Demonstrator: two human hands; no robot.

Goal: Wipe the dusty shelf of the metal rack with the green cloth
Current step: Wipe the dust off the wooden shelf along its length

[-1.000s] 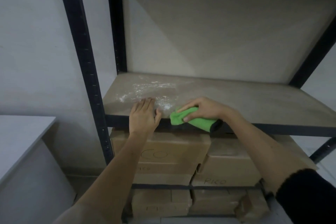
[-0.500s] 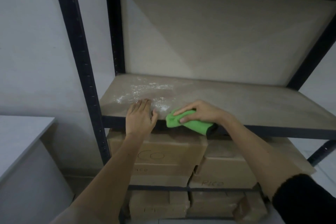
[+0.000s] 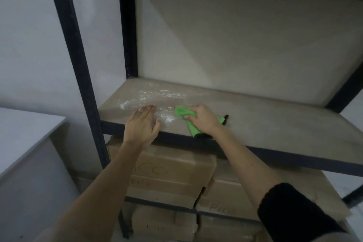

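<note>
On the shelf (image 3: 265, 124) of the metal rack (image 3: 82, 84), near the front-left corner: left hand (image 3: 141, 124) lying flat, fingers straight and close together, thumb out to the side, palm down across the front edge. Right hand (image 3: 202, 119) just beside it, fingers curled round a bunched green cloth (image 3: 181, 111), pressing it down on the board. Cloth bulging out to the left of the knuckles, one green tail trailing toward the front lip, dark trim showing at two corners. White dust (image 3: 157, 96) scattered between and behind both hands, thickest by the left fingertips and right up against the cloth's leading edge. Rest of the board to the right a dull, even grey-brown. Pale back panel (image 3: 235, 35) standing behind, crossed by a diagonal shadow. Below the shelf, cardboard boxes (image 3: 167, 173) stacked on the lower level, faint handwriting on their faces, too blurred to read. Black sleeve (image 3: 290, 214) pushed up the right forearm. Off to the left, corner of a white table (image 3: 23, 129) against the wall.
</note>
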